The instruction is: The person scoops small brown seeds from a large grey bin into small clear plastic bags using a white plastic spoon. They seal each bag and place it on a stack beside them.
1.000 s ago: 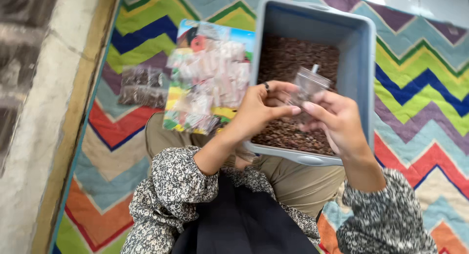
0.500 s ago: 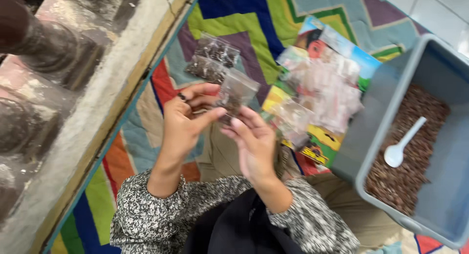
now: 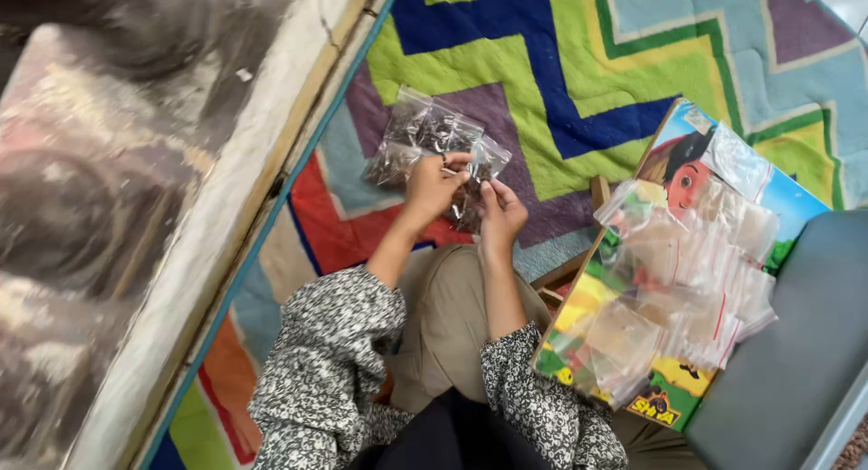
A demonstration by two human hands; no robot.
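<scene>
Together, my left hand (image 3: 432, 186) and right hand (image 3: 500, 213) pinch a filled zip bag (image 3: 470, 185) above the zigzag rug's (image 3: 506, 63) left edge.

Place: home floor, informal packing spot.
Floor cover: zigzag multicolour rug (image 3: 561, 81), soft, domestic type.
Edge: pale raised ledge (image 3: 244, 208) w/ wooden trim along rug's left side.
Worker posn: seated on rug, legs folded.
Work surface: cartoon-print board (image 3: 674, 407) w/ stack of small clear zip bags (image 3: 696, 280).
Container: grey plastic tub (image 3: 796, 361) at right.
</scene>
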